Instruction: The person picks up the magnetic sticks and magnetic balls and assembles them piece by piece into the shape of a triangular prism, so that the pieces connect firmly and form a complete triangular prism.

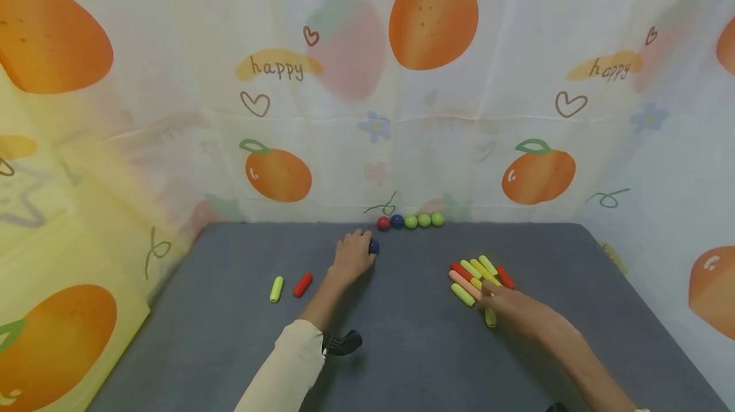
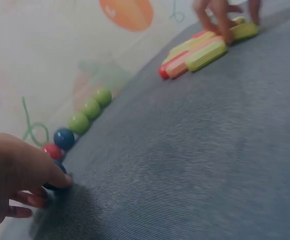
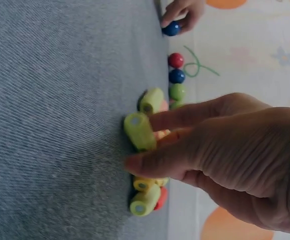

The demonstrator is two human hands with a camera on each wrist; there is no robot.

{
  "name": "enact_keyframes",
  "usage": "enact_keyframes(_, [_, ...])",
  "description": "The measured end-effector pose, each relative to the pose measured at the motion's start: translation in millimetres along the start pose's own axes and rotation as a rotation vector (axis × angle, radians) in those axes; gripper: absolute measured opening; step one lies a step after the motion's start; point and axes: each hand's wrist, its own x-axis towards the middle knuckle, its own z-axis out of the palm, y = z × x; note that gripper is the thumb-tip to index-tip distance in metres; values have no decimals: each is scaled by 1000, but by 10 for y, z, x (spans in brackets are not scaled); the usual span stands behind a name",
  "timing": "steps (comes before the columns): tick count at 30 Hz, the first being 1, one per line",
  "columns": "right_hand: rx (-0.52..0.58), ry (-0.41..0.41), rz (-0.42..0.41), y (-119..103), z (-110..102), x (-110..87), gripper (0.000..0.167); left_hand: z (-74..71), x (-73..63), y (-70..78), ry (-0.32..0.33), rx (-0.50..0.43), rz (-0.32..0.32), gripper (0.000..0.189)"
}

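Note:
My left hand [image 1: 352, 256] reaches toward the far side of the table and grips a dark blue ball [image 1: 374, 246] between thumb and fingers; the ball peeks out past the fingertips. On the right, my right hand [image 1: 511, 310] is over a cluster of ribbed cylindrical beads. Its thumb and index finger pinch a yellow-green cylindrical bead [image 3: 140, 131] at the cluster's near side. Around it lie a pink bead [image 1: 464, 284], red beads [image 1: 505, 277] and more yellow-green ones [image 1: 462, 295], partly hidden by the hand.
Along the table's back edge stands a row of balls: red [image 1: 383, 224], blue [image 1: 397, 221] and three green [image 1: 424, 220]. A yellow-green bead [image 1: 276, 289] and a red bead [image 1: 302, 285] lie left of my left arm. Fruit-printed cloth [image 1: 344, 144] hangs behind the grey table [image 1: 402, 361].

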Motion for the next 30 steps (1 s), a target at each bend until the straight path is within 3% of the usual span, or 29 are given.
enact_keyframes(4, [-122,72,-36,13,50,28,24,-67,-235,24,-20,-8,77,35])
enact_keyframes(7, [-177,46,7,12,44,51,21,-160,-407,39,-61,-55,115,35])
enact_keyframes(11, [17,-64,65,-47,-33,69,22,-295,-610,42,-133,-136,146,32])
enact_keyframes(14, [186,-99,63,-147,-88,99,19,-376,-761,47,-188,-166,183,31])
enact_keyframes(16, [225,-90,19,-229,-102,153,18,-415,-866,54,-218,-166,215,32])
enact_keyframes(24, [168,-61,-111,-628,77,602,16,-453,-1233,95,-402,-214,256,35])
enact_keyframes(30, [122,-49,-153,-946,277,878,11,-395,-1341,115,-420,-251,289,34])
